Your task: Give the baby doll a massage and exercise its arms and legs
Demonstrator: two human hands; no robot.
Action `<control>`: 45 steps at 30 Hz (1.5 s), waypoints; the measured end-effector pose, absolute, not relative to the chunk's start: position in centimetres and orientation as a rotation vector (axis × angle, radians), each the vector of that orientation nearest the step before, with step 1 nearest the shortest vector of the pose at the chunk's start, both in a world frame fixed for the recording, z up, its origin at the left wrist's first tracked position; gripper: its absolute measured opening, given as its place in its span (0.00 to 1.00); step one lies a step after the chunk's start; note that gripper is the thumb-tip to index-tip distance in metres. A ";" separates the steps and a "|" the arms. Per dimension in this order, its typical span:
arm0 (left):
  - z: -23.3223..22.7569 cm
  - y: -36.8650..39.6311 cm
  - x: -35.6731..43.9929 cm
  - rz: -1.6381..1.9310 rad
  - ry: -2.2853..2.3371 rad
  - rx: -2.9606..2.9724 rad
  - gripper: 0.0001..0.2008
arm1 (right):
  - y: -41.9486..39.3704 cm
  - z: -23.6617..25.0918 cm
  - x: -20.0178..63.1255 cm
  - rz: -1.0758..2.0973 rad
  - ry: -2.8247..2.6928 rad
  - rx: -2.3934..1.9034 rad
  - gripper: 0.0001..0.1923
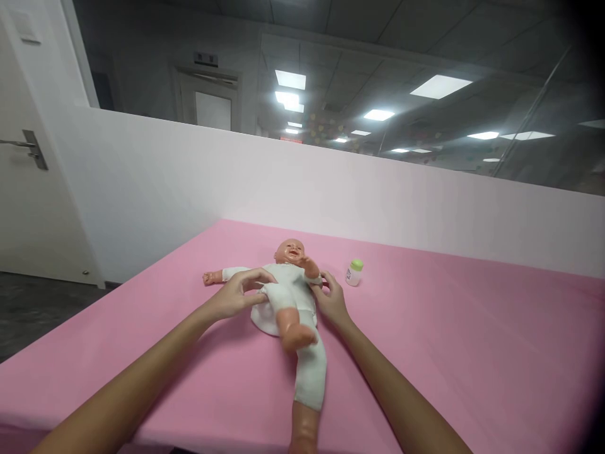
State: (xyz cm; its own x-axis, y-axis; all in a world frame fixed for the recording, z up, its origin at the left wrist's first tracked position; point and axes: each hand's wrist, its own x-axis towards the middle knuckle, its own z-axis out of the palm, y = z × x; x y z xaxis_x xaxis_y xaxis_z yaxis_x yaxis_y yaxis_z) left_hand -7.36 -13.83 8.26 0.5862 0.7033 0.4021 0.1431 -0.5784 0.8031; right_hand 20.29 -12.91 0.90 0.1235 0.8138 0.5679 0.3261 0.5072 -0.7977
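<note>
A baby doll point(290, 296) in a white suit lies on its back on the pink table point(449, 340), head away from me. One leg is bare and raised, the other is in a white trouser leg stretching toward me. My left hand point(236, 295) rests on the doll's side at the waist, fingers on the white cloth. My right hand point(332, 301) touches the doll's other side by its bent arm. A white diaper or cloth point(263, 320) sticks out under the doll's hips.
A small white bottle with a green cap point(354, 272) stands right of the doll's head. A white partition wall point(331, 189) runs behind the table. A white door with a handle point(28, 148) is at far left, dark floor below it.
</note>
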 end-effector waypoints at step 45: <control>7.9 -13.2 -7.5 0.955 0.666 2.023 0.14 | -13.1 0.6 20.8 0.341 -1.532 -1.058 0.13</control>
State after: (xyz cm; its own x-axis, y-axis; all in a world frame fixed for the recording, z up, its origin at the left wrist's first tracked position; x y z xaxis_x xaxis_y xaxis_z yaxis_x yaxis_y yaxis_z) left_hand -7.54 -13.24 7.87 0.5792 0.7141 0.3933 0.1229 -0.5534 0.8238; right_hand 20.80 -13.06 0.65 0.0954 0.7662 0.6355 0.4247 0.5460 -0.7221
